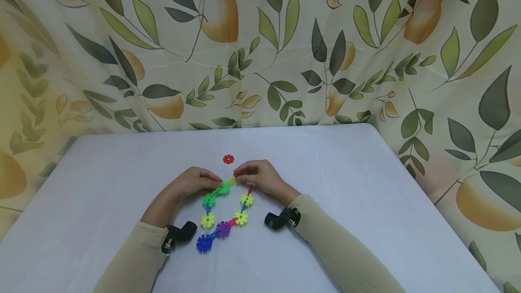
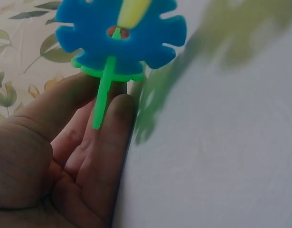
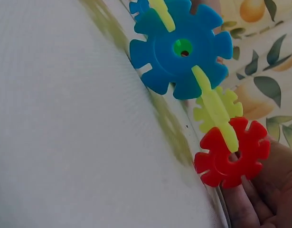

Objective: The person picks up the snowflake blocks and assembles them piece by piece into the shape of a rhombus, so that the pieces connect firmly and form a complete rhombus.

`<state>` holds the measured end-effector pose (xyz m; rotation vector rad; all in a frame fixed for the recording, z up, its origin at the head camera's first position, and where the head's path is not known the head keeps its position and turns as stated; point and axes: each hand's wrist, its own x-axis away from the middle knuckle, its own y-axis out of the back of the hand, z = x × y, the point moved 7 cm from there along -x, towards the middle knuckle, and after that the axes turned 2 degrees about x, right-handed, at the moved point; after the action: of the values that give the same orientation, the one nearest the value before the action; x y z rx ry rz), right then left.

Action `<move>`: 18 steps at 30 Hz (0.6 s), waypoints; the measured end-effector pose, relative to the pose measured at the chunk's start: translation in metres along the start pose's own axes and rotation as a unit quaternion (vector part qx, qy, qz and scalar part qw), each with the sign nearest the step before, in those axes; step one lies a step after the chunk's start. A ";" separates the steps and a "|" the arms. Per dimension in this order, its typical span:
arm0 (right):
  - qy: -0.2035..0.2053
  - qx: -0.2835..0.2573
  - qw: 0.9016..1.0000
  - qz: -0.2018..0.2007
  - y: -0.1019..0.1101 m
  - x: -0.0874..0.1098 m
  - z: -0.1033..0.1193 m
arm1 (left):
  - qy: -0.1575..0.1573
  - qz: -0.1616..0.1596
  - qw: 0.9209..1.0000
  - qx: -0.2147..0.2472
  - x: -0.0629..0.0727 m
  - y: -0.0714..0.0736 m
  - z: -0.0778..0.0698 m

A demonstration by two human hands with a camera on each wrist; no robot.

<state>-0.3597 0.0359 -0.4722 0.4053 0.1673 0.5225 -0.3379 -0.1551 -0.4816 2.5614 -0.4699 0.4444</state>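
A chain of slotted, flower-shaped plastic discs in several colours, with a blue disc (image 1: 204, 243) at its near end, curves in an open loop between both hands. My left hand (image 1: 191, 182) pinches a green disc (image 1: 224, 188) at the chain's upper left; in the left wrist view, thumb and fingers hold green plastic behind a blue disc (image 2: 155, 40). My right hand (image 1: 262, 177) pinches the yellow-green disc (image 1: 231, 180) joined beyond it. The chain's other end, a red disc (image 3: 212, 166), hangs below the right hand, which it partly hides in the right wrist view.
A loose red disc (image 1: 228, 159) lies on the white-covered table (image 1: 333, 171), beyond the hands. Behind the table hangs a leaf-and-fruit patterned curtain (image 1: 281, 67). Black wrist cameras (image 1: 179, 233) sit on both sleeves, close to the chain.
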 end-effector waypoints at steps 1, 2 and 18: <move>-0.002 -0.001 1.000 -0.004 0.001 -0.001 -0.001 | 0.001 0.000 1.000 0.004 0.000 0.001 0.001; -0.005 -0.002 1.000 -0.007 0.003 -0.002 -0.003 | 0.000 0.001 1.000 0.006 0.001 0.002 0.001; -0.063 0.045 0.995 -0.067 0.026 -0.047 -0.016 | 0.015 0.011 0.999 0.034 0.004 0.026 0.020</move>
<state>-0.4155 0.0382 -0.4733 0.5096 0.0962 0.3573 -0.3411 -0.1877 -0.4855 2.6123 -0.4797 0.5137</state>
